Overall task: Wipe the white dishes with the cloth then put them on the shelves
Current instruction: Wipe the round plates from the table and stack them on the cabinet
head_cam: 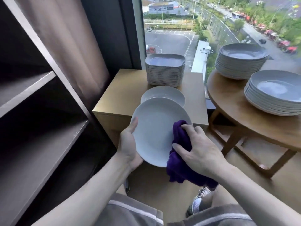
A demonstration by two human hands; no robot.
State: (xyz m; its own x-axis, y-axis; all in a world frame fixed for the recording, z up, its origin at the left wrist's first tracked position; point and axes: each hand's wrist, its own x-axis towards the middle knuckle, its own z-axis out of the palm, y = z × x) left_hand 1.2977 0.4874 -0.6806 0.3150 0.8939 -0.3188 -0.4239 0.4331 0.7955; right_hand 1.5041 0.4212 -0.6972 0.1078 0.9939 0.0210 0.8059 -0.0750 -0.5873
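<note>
The left hand grips the white plate by its left rim, thumb laid over the front face and fingers curled behind it, and holds it tilted in the air in front of the square counter. The right hand is curled round a bunched purple cloth, its bent fingers pressing the wad against the right side of the plate's face. The loose end of the cloth hangs below the plate's lower rim.

On the square counter, just behind the held plate, a second white dish lies flat, its near edge hidden by the plate's upper rim. Behind that, close to the window, stands a stack of square dishes. To the right, a round counter carries two piles: a far stack of round plates by the glass and a near stack of round plates at the edge of the view. The dark shelves stand at the left, and a brownish curtain hangs between them and the window
</note>
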